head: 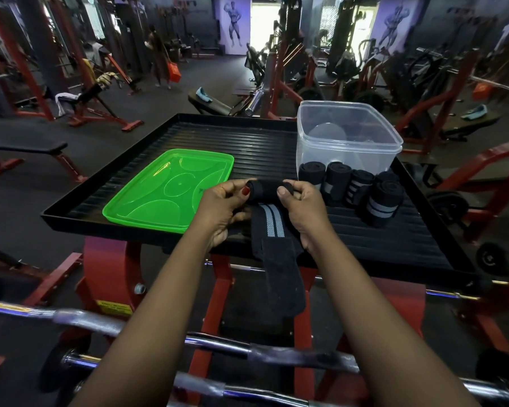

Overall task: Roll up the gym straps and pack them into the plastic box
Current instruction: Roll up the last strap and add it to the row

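- Tabletop: black, ribbed, with a raised rim; sits on a red frame.
- Lid: green, see-through, flat on the left half, near the front rim.
- Box: clear plastic, open top, upright at back right.
- Rolls: four rolled black straps with grey stripes, in a row just in front of the box, side by side.
- Strap: part-rolled, front middle between lid and rolls; its flat part lies on the tabletop and its tail hangs over the near rim.

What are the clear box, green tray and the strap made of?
The clear box looks like plastic: cloudy, see-through, glossy. The green tray is plastic too, shiny with light glints. The strap is probably woven fabric: matte black with grey stripes.
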Demonstrator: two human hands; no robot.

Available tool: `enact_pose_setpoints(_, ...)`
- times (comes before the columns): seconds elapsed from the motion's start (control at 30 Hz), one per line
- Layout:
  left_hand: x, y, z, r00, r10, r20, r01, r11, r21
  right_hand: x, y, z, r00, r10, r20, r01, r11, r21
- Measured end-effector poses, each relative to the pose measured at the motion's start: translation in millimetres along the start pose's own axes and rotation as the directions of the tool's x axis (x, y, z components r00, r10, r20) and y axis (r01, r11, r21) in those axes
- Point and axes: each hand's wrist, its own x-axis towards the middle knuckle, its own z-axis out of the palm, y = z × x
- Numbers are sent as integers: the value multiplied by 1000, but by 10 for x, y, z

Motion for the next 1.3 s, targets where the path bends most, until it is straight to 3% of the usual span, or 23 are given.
enact_pose_setpoints(0.17, 20, 4, -15, 998, -32, -61, 32, 999, -7, 4, 7, -22, 1000, -24, 4, 24, 1000, 0)
enact_pose_setpoints(0.33, 3, 16, -1, 991, 29, -132, -32, 999, -22, -19, -24, -16, 998, -65, 0, 65, 998, 23)
enact_pose_setpoints(0.53, -93, 58, 60, 997, 53, -53, -50, 997, 57, -25, -12, 29, 992, -92, -92, 89, 996, -28)
enact_pose_setpoints(0.73, -99, 50, 44, 997, 64, -45, -65, 998, -11, -86, -75, 21, 991, -129, 25, 129, 992, 9)
enact_pose_setpoints(0.87, -96, 31, 46, 992, 99, -81, -97, 995, 25, -92, -61, 68, 993, -70, 100, 62, 994, 87)
enact_pose_setpoints(1.17, -84, 42, 54, 1000, 11, -6, -12, 1000, -7, -114, -100, 30, 987, -78, 141, 62, 991, 115)
enact_pose_setpoints(1.3, -65, 29, 39, 996, 68, -52, -66, 997, 31, -125, -96, 44, 980, -81, 180, 65, 993, 95)
